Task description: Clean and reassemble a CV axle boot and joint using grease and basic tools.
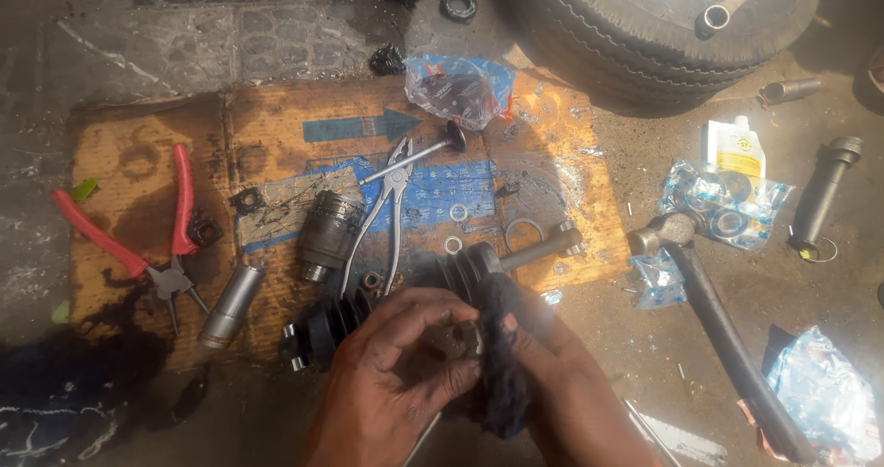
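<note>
**Two greasy hands on a small part and a rag, above a booted axle shaft**

Head view: At the lower centre of the frame the left hand (391,375) has its fingers (433,315) curled and pressed together around a small dark part; what the part is cannot be told, as the hand hides most of it. Just beside it, the right hand (571,389) grips a dark rag (502,356), its fingers wrapped in the cloth, and the rag touches the left hand's fingertips.

Directly behind the hands lies an axle shaft (529,249) with black ribbed rubber boots (331,329), running from lower left to the middle right across a worn sheet of cardboard (138,154) on the dirty floor.

On the cardboard, at the left, are red-handled circlip pliers (138,237). Beside them lies a metal sleeve (230,306). Near the centre stands a dark joint housing (327,232), with silver pliers (387,209) just to its right. A clear plastic bag (456,87) sits at the top centre.

A tyre (645,34) fills the upper right. A hammer (709,310) with a black handle lies on the floor at the right, near a small yellow-and-white bottle (737,149).
</note>
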